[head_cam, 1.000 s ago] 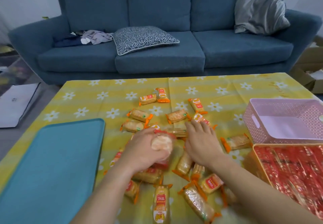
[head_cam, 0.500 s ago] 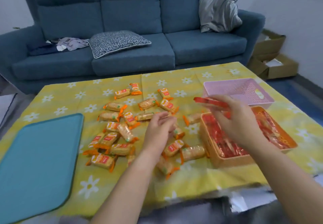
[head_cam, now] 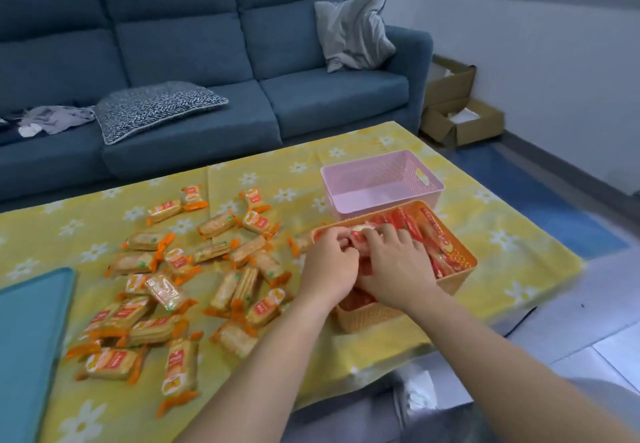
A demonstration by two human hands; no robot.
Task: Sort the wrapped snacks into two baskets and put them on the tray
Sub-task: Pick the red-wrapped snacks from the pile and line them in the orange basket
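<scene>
Orange basket (head_cam: 460,280) sits under both hands: left hand (head_cam: 330,264) and right hand (head_cam: 396,264) pinch 1 red-wrapped snack (head_cam: 361,234).

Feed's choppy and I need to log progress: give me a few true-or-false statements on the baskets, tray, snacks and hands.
1. The pink basket holds no snacks. True.
2. The orange basket stands on the tray. False: it stands on the cloth, well to the right of the tray.
3. The left hand and right hand hold a red snack over the orange basket. True.
4. The orange snacks are already in a basket. False: they lie loose on the cloth.
</scene>
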